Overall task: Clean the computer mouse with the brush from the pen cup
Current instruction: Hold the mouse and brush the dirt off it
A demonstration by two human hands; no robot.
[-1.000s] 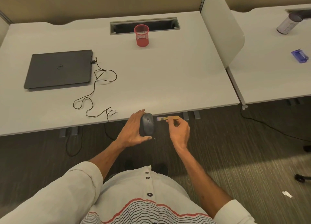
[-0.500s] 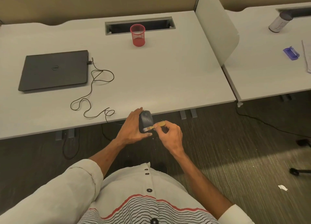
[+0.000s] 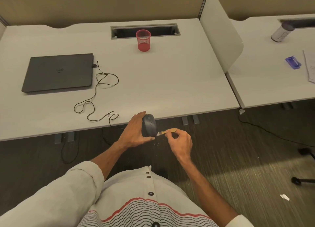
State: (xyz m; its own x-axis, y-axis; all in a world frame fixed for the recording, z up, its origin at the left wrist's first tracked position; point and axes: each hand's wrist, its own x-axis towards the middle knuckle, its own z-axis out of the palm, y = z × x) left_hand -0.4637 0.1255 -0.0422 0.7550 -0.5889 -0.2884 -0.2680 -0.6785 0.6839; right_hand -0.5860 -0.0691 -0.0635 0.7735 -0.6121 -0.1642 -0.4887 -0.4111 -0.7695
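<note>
Worktop [image 3: 153,83] front edge: left hand [image 3: 134,134] grips mouse [image 3: 149,127] over floor so debris drops; right hand [image 3: 180,141] pinches brush [image 3: 166,131] against its lower side.

white desk [image 3: 170,83]: closed dark laptop [image 3: 58,72] at left, thin black cable [image 3: 98,93] looping from its right side twd front edge, red mesh pen cup [image 3: 143,40] upright at back. 2nd desk [image 3: 265,90] on right: blue box [image 3: 292,62], papers [image 3: 309,66].
</note>
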